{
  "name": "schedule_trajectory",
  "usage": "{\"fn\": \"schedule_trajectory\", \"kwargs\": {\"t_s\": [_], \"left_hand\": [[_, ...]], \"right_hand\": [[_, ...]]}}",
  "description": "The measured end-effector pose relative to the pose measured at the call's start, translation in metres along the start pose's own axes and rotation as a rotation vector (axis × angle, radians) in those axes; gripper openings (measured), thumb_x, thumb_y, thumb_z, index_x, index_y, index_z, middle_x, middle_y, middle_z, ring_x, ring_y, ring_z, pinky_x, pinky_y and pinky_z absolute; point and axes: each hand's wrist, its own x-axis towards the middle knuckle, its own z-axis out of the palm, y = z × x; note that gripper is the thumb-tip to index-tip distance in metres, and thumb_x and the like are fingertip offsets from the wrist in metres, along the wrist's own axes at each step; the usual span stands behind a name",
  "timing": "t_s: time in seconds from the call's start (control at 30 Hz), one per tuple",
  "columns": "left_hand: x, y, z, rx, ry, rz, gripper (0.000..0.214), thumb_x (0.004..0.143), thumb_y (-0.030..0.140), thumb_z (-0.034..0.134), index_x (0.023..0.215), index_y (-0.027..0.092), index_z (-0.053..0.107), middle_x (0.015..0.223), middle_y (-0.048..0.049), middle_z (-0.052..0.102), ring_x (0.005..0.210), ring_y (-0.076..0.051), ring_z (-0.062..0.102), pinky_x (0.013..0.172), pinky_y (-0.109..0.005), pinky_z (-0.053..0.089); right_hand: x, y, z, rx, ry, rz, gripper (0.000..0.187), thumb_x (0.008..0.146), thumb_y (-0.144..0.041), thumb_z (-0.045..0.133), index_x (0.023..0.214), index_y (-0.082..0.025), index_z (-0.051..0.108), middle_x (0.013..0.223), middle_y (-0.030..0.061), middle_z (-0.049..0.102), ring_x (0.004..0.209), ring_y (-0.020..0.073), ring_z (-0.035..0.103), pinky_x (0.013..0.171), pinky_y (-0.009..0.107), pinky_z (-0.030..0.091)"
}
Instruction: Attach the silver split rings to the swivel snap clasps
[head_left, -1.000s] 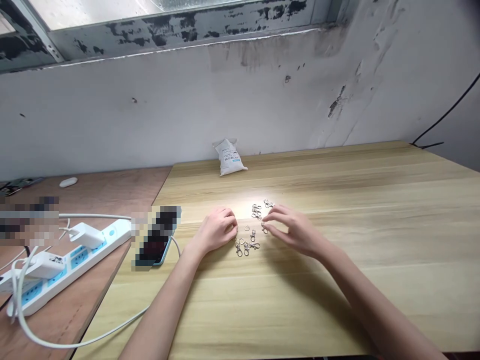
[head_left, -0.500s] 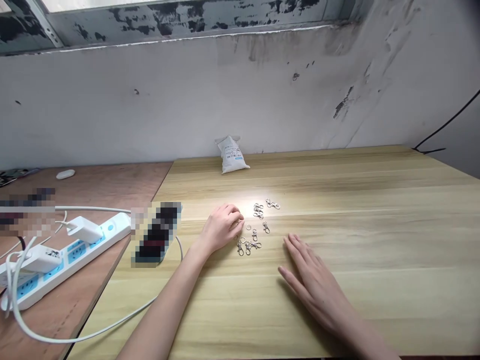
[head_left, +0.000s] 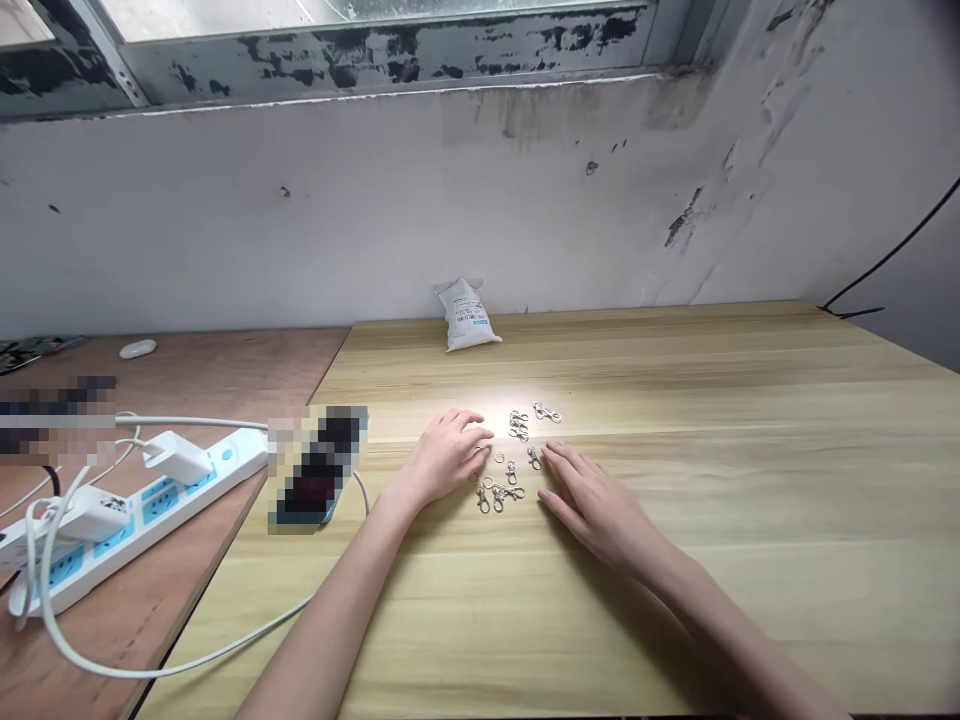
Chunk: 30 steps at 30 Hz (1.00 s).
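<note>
Several small silver swivel clasps (head_left: 498, 497) and a few metal rings (head_left: 499, 458) lie in a loose group on the wooden table. At the left side of this group rests my left hand (head_left: 448, 455), its fingers spread and slightly curled, partly covering a ring. My right hand (head_left: 596, 502) is on the other side, fingers extended, its fingertips close beside a single clasp (head_left: 533, 458). Whether they touch it, I cannot tell. Farther back are a cluster of clasps (head_left: 518, 425) and another small bunch (head_left: 547, 412).
A white printed bag (head_left: 469, 318) stands at the back by the wall. To the left lie a blurred phone-like object (head_left: 319, 468), a white power strip (head_left: 157, 510) with plugged-in chargers, and a white cable (head_left: 225, 655) crossing the table edge. A small white object (head_left: 138, 349) sits farther back.
My right hand has moved left and forward toward the clasps. The fingers of my left hand have opened a little in nearly the same place. The view has shifted slightly.
</note>
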Motion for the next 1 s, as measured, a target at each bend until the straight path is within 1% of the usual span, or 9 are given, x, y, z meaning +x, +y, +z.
{"fn": "schedule_trajectory", "kwargs": {"t_s": [0.17,0.23,0.33,0.43,0.53,0.6,0.7,0.9,1.0], "left_hand": [[0.002,0.004,0.007,-0.092,-0.002,-0.075,0.021,0.092,0.035,0.056,0.108,0.025,0.065,0.119,-0.0060,0.061,0.116,-0.025,0.054,0.100,-0.045,0.040],[0.004,0.009,0.013,-0.143,0.029,-0.178,0.016,0.089,0.036,0.060,0.100,0.025,0.066,0.115,-0.0048,0.062,0.114,-0.025,0.055,0.100,-0.046,0.039],[0.005,0.009,0.018,-0.167,0.027,-0.200,0.011,0.087,0.033,0.062,0.094,0.025,0.066,0.114,-0.0042,0.061,0.114,-0.024,0.054,0.099,-0.045,0.040],[0.002,0.003,0.014,-0.188,0.022,-0.216,0.013,0.087,0.032,0.063,0.097,0.025,0.066,0.116,-0.0058,0.060,0.114,-0.025,0.053,0.098,-0.043,0.042],[-0.002,-0.004,0.005,-0.212,0.007,-0.222,0.020,0.088,0.036,0.060,0.105,0.025,0.065,0.120,-0.0074,0.058,0.117,-0.025,0.052,0.100,-0.043,0.042],[-0.003,-0.006,0.000,-0.240,-0.056,-0.185,0.039,0.081,0.050,0.068,0.113,0.028,0.063,0.130,-0.0078,0.054,0.125,-0.028,0.048,0.104,-0.045,0.040],[-0.004,-0.004,-0.003,-0.259,-0.170,-0.148,0.066,0.069,0.063,0.073,0.124,0.030,0.058,0.144,-0.0106,0.044,0.137,-0.033,0.037,0.112,-0.052,0.032],[-0.003,-0.003,-0.003,-0.261,-0.198,-0.198,0.058,0.077,0.058,0.069,0.125,0.028,0.057,0.148,-0.0110,0.042,0.139,-0.033,0.035,0.114,-0.052,0.030],[-0.002,-0.001,-0.002,-0.294,-0.150,-0.205,0.046,0.080,0.051,0.068,0.120,0.029,0.060,0.142,-0.0092,0.048,0.136,-0.031,0.040,0.112,-0.050,0.033]], "right_hand": [[0.026,-0.012,-0.008,-0.168,0.016,-0.013,0.022,0.095,-0.024,0.051,0.105,-0.015,0.068,0.120,0.0135,0.066,0.106,0.0294,0.062,0.085,0.042,0.054],[0.031,-0.013,-0.010,-0.215,0.005,-0.035,0.021,0.095,-0.019,0.050,0.097,-0.015,0.071,0.111,0.0130,0.069,0.099,0.0278,0.064,0.079,0.040,0.053],[0.035,-0.011,-0.012,-0.245,-0.014,-0.067,0.021,0.093,-0.015,0.051,0.089,-0.016,0.072,0.101,0.0115,0.070,0.092,0.0256,0.065,0.072,0.036,0.050],[0.040,-0.007,-0.016,-0.231,-0.045,-0.067,0.023,0.090,-0.011,0.052,0.081,-0.018,0.072,0.092,0.0086,0.070,0.086,0.0224,0.064,0.067,0.031,0.045],[0.048,-0.003,-0.020,-0.142,-0.094,-0.005,0.017,0.083,-0.012,0.058,0.075,-0.020,0.071,0.087,0.0055,0.067,0.078,0.0184,0.061,0.058,0.027,0.036],[0.055,0.000,-0.023,-0.012,-0.145,0.051,0.008,0.076,-0.016,0.064,0.072,-0.020,0.069,0.087,0.0038,0.065,0.071,0.0160,0.058,0.053,0.025,0.031],[0.063,0.007,-0.024,0.109,-0.191,0.047,0.006,0.072,-0.016,0.065,0.067,-0.019,0.065,0.083,0.0017,0.062,0.064,0.0128,0.054,0.052,0.024,0.030],[0.074,0.014,-0.022,0.218,-0.179,0.005,0.007,0.076,-0.017,0.060,0.070,-0.019,0.062,0.080,0.0015,0.061,0.065,0.0130,0.053,0.057,0.024,0.035],[0.076,0.015,-0.020,0.436,-0.163,-0.024,0.011,0.082,-0.026,0.058,0.074,-0.019,0.062,0.076,0.0011,0.059,0.067,0.0141,0.054,0.061,0.025,0.040]]}}
